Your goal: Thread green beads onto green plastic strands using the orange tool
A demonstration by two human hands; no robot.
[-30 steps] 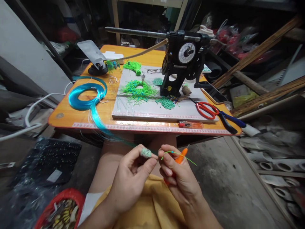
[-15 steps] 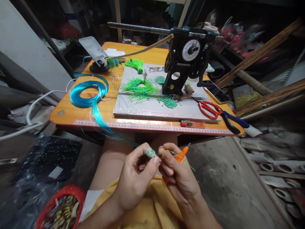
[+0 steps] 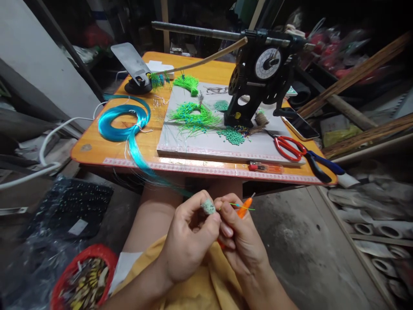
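My left hand [image 3: 192, 237] is closed in a pinch, thumb against index finger. A pale green, dark-speckled wrap [image 3: 208, 206] covers the index fingertip. What lies between those fingertips is too small to make out. My right hand [image 3: 240, 232] is closed close beside it, its thumb and index finger pinching a bright green line [image 3: 249, 209] with a small blue bead [image 3: 238, 205] on it. The same hand also holds an orange-handled tool [image 3: 245, 208] with a thin metal tip pointing up. Both hands are above my lap, in front of the table edge.
On the orange table [image 3: 87, 133] are a blue fibre coil [image 3: 118, 125], beaded green strands [image 3: 195, 120], green beads [image 3: 234, 137] and red-handled scissors [image 3: 290, 148]. A black machine with a dial [image 3: 267, 63] stands on the grey board [image 3: 193, 146]. A red basin [image 3: 109, 254] sits lower left.
The green line's loop beside my right fingertips has flattened, and its free end points more level to the right. The view has shifted slightly, so the table things appear farther right.
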